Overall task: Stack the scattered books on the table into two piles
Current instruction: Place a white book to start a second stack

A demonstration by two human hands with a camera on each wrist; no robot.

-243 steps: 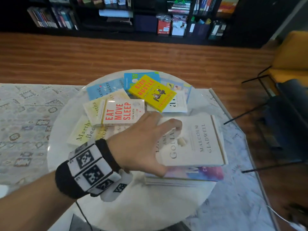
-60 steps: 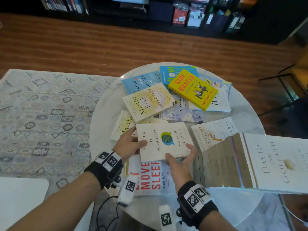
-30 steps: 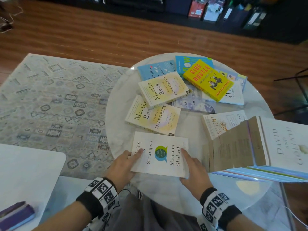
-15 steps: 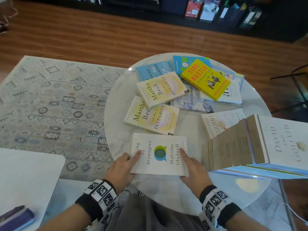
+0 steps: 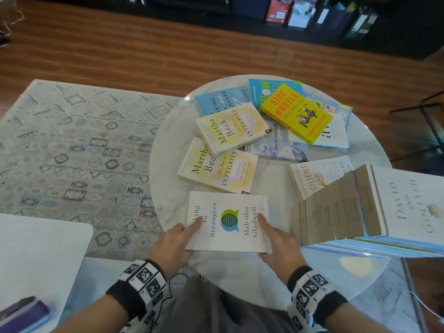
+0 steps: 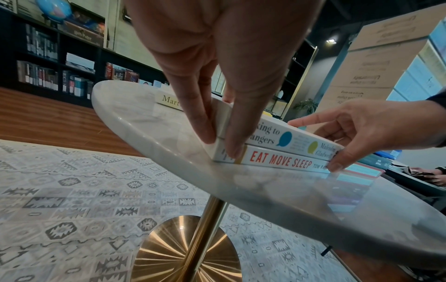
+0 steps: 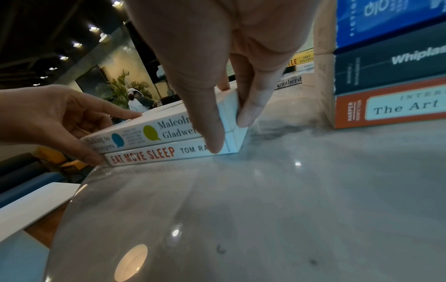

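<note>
The tabletop (image 5: 168,150) was round and slick, and that was my first worry: anything nudged near its rim could slide off. At 3 o'clock stood the tall pile (image 5: 360,212), topped by David and Goliath (image 5: 408,203) and leaning past the rim as far as I could tell; a bump from my right wrist might have toppled it. From 11 to 1 o'clock the loose books (image 5: 264,121) lay overlapped, Side Hustle (image 5: 295,111) riding on others, so pulling a lower one could drag its neighbours.

At 6 o'clock my new pile was just two books: Talking to Strangers (image 5: 228,222) on Eat Move Sleep (image 6: 277,159), close to the near rim. My left hand (image 5: 173,243) pinched its left end, forefinger on the cover and thumb at the spines; my right hand (image 5: 278,239) pinched the right end likewise. Uneven squeezing could have skewed the top book or pushed both toward my lap.
</note>
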